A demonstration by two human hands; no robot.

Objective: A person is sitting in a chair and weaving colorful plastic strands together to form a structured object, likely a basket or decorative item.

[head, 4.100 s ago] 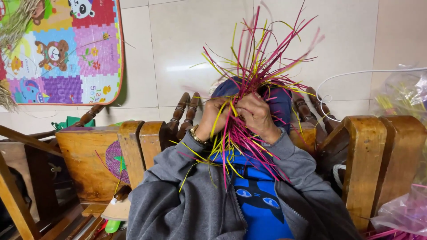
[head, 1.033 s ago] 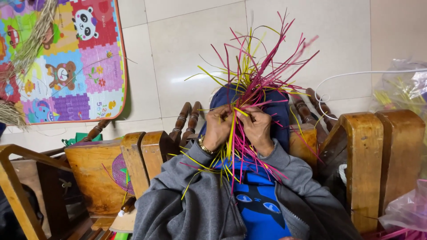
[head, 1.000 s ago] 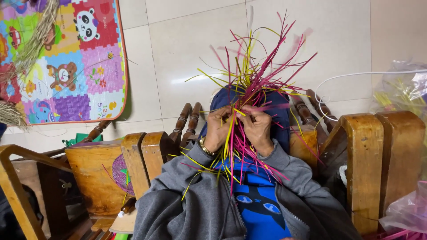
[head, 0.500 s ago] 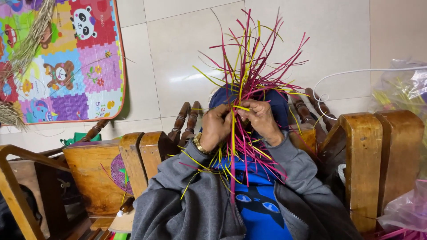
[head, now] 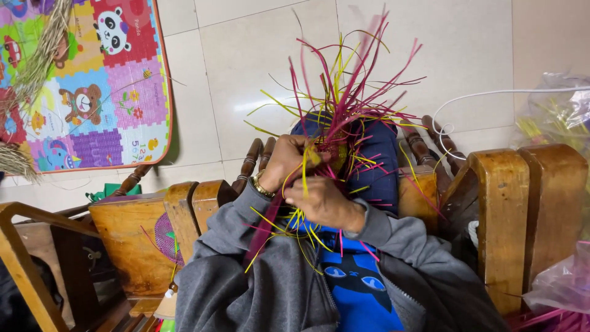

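The fingers of the left hand (head: 287, 161) and the right hand (head: 324, 203) are both closed on the bundle of pink and yellow strips (head: 341, 117), held over the lap. The strips hide the fingertips. Wooden chair backs (head: 501, 203) stand on both sides; a plastic bag (head: 562, 286) is cut off at the edge.

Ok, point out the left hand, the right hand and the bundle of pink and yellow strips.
left hand (head: 284, 161): head view, back of the hand.
right hand (head: 322, 203): head view, back of the hand.
bundle of pink and yellow strips (head: 344, 107): head view, fanned upper strands.
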